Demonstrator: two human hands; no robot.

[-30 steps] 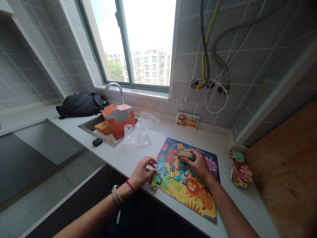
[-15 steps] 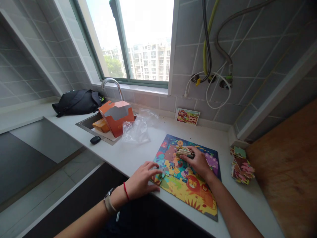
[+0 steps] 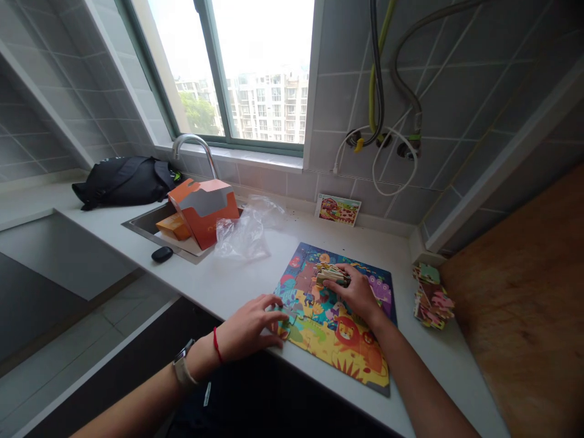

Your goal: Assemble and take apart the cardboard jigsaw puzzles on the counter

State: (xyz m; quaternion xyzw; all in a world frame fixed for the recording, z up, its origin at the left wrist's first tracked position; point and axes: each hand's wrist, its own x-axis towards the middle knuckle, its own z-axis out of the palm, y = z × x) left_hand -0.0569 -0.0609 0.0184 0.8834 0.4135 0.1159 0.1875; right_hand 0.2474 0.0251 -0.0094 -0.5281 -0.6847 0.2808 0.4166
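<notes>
A colourful jigsaw puzzle point(image 3: 319, 331) with lions and other animals lies on the white counter in front of me. My right hand point(image 3: 353, 292) is closed around a stack of loose puzzle pieces point(image 3: 332, 275), held over the upper middle of the puzzle. At the puzzle's lower left corner is my left hand point(image 3: 258, 322), its fingers apart and curved, the tips at the edge by a corner puzzle piece point(image 3: 283, 330). Whether the fingertips press on that piece is hard to see. A picture card point(image 3: 338, 210) of a farm scene leans against the wall behind.
More puzzle pieces point(image 3: 433, 298) are heaped at the right, beside a wooden board point(image 3: 524, 286). Leftward are a crumpled plastic bag point(image 3: 246, 234), an orange box point(image 3: 201, 213) in the sink, a faucet point(image 3: 198, 143), a small black case point(image 3: 162, 254) and a black bag point(image 3: 125, 181).
The view has shifted slightly, so everything sits a little further left. By my left hand, the dark gap beside the corner piece no longer shows. My right hand keeps its stack.
</notes>
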